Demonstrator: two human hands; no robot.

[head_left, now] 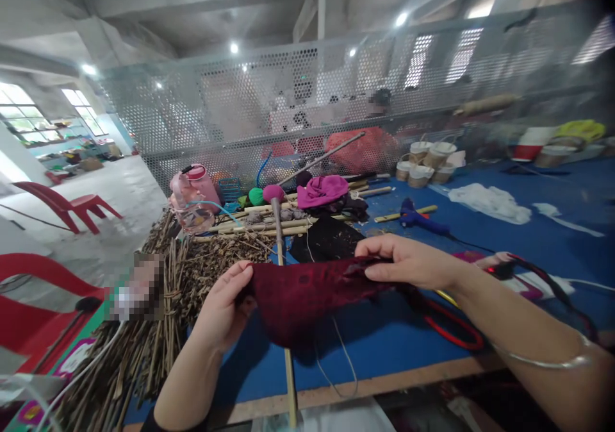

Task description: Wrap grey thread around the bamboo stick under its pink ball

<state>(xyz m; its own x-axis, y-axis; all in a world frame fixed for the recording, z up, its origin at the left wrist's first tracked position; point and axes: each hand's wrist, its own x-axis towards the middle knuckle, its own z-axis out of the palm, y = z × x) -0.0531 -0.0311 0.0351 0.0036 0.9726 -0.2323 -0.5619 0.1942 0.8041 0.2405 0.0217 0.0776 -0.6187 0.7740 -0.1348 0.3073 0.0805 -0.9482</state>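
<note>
A dark red patterned cloth [307, 294] is stretched between my two hands above the blue table. My left hand [229, 300] pinches its left end between thumb and fingers. At the upper right edge, my right hand [403, 264] grips it the same way. Behind the cloth runs a stick [279, 230] topped with a purple ball [273, 193]; its lower end comes out below the cloth. A thin pale cord [343, 348] hangs in a loop beneath. Under my right wrist shows a red loop [454, 332], perhaps a scissors handle; whether it is held is unclear.
Bundled dry stalks [158, 316] lie at the left. Behind are a pink jug [204, 185], magenta cloth [321, 191] and black cloth [327, 240]. A blue glue gun [423, 220], paper-like cups [420, 174] and white wadding [490, 202] stand right. A perforated screen [230, 111] closes the back.
</note>
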